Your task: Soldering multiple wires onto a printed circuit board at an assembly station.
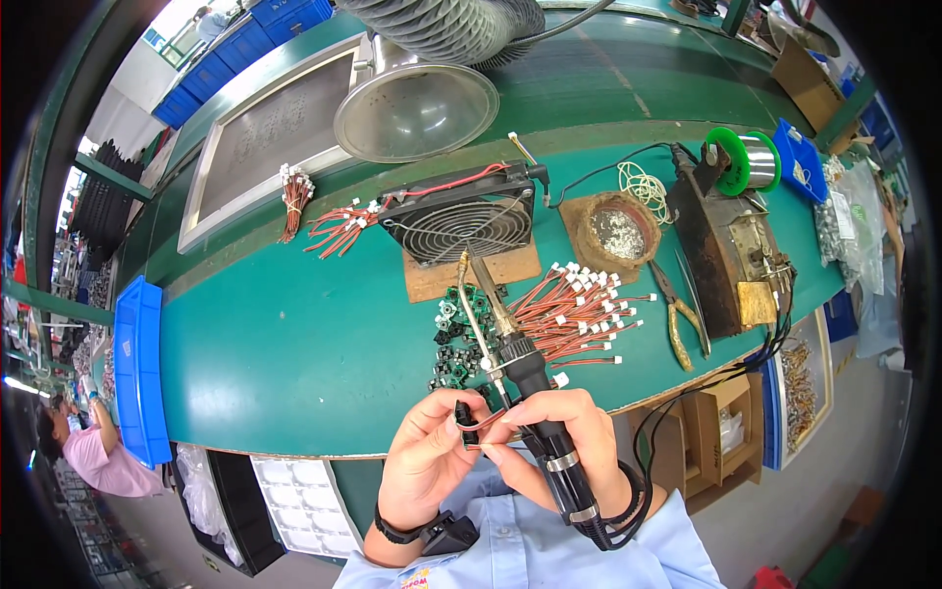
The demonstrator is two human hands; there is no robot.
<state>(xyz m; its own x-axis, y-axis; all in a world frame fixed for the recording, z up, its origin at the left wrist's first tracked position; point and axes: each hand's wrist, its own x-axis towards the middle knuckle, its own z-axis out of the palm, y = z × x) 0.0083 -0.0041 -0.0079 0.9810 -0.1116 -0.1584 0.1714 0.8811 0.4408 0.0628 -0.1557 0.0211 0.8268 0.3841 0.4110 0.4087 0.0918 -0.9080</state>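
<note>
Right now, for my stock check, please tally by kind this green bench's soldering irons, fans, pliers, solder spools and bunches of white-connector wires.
Soldering iron: 1
Wire-guarded fan: 1
Yellow-handled pliers: 1
Green-flanged solder spool: 1
White-connector wire bunches: 3
Total: 7

Workbench [245, 344]: green top, across mid-view
Far surface [628, 74]: long, darker green, behind workbench
Duct [442, 29]: grey, ribbed, flared hood [417, 113] over far surface
Frame [46, 147]: green posts and crossbars, left side
Blue bins [211, 74]: row, upper left
Window [155, 41]: bright, upper left
Wall [123, 110]: whitish, near window
Light [25, 386]: white strip, far left
Floor [834, 471]: grey, lower right
</note>
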